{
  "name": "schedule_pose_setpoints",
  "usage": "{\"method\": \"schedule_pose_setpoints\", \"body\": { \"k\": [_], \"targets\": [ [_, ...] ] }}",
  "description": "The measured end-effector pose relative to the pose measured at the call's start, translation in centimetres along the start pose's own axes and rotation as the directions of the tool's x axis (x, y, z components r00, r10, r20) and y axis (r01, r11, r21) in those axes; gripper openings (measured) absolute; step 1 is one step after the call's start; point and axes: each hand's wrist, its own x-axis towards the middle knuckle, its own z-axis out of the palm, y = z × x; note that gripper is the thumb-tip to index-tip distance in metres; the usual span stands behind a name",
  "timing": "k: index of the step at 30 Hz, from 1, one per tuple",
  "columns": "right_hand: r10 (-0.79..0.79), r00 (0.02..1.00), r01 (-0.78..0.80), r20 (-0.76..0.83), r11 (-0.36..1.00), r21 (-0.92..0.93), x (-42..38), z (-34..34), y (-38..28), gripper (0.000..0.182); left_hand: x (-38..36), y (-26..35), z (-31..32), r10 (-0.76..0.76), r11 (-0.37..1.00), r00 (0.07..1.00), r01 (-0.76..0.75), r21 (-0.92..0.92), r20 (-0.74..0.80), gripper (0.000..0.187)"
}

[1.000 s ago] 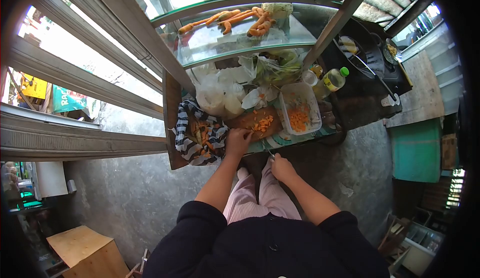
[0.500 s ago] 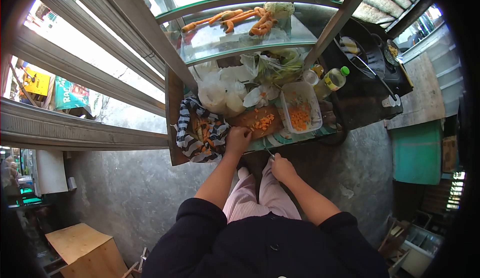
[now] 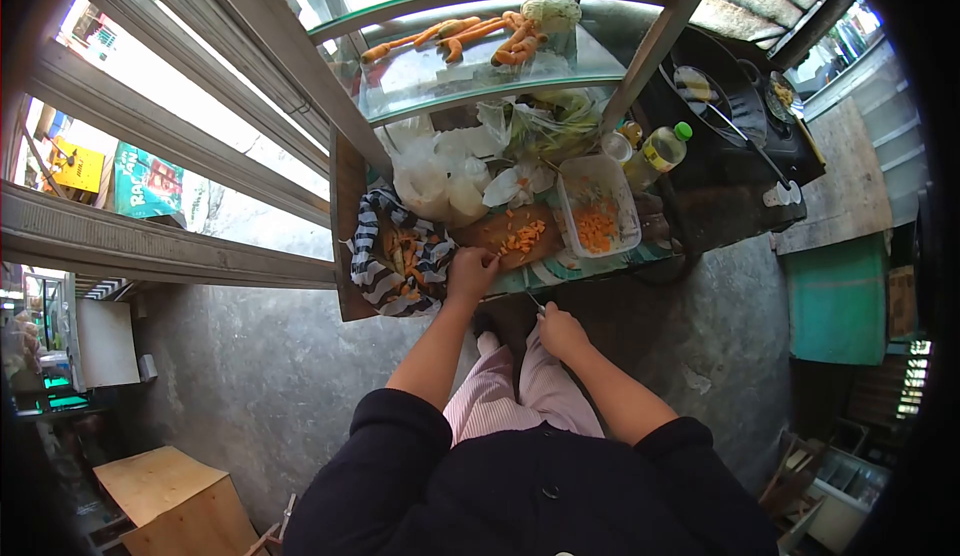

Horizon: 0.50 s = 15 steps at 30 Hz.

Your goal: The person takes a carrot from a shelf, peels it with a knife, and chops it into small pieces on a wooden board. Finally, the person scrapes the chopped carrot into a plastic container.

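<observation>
My left hand point(image 3: 474, 274) rests at the front left of the brown wooden cutting board point(image 3: 488, 234), fingers drawn together; whatever lies in them is too small to make out. Chopped carrot pieces point(image 3: 522, 238) are scattered over the board. My right hand point(image 3: 562, 332) grips a knife point(image 3: 541, 306) just off the table's front edge, its blade pointing up toward the board. To the board's right sits a clear plastic container point(image 3: 627, 218) with more chopped carrot inside. On the left, beside my left hand, a black-and-white striped plastic bag point(image 3: 366, 246) holds carrot peelings or scraps.
Whole carrots point(image 3: 516, 40) lie on a glass shelf point(image 3: 420, 86) above the table. Behind the board are white plastic bags point(image 3: 430, 178) and bagged green vegetables point(image 3: 552, 128). A green-capped bottle point(image 3: 660, 151) stands right of the container, near a black stove point(image 3: 740, 181) with a wok point(image 3: 715, 106).
The view has shifted slightly. Both hands stay in nearly the same places, the right one still holding the knife low by the table edge.
</observation>
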Motion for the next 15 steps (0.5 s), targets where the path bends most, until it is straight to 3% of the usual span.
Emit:
{"method": "schedule_pose_setpoints", "body": {
  "k": [5,7,8,10,15],
  "targets": [
    [-0.025,1.000,0.025,0.008,1.000,-0.017,1.1,-2.0,-0.7,0.029,0.1,-0.1,0.0,0.026,1.000,1.000,-0.026,0.012,0.018,0.014],
    [-0.069,0.998,0.069,-0.003,0.998,-0.002,1.5,-3.1,-0.6,0.030,0.5,-0.2,-0.3,-0.050,0.998,0.989,0.055,-0.034,0.141,0.023],
    [-0.073,0.997,0.073,-0.007,0.997,-0.003,1.8,-3.4,-0.2,0.030,0.8,-0.1,-0.3,-0.046,0.998,0.989,0.051,-0.034,0.137,0.023],
    [-0.053,0.990,0.058,-0.130,0.998,0.040,2.4,-3.8,1.2,0.030,1.1,0.1,-0.5,0.033,0.999,0.999,-0.034,-0.031,-0.026,0.038],
    [0.037,0.982,-0.022,-0.185,0.996,0.081,4.1,-3.4,3.9,0.032,4.1,1.1,0.2,-0.004,0.999,0.999,0.003,0.046,0.032,0.044]
  ]
}}
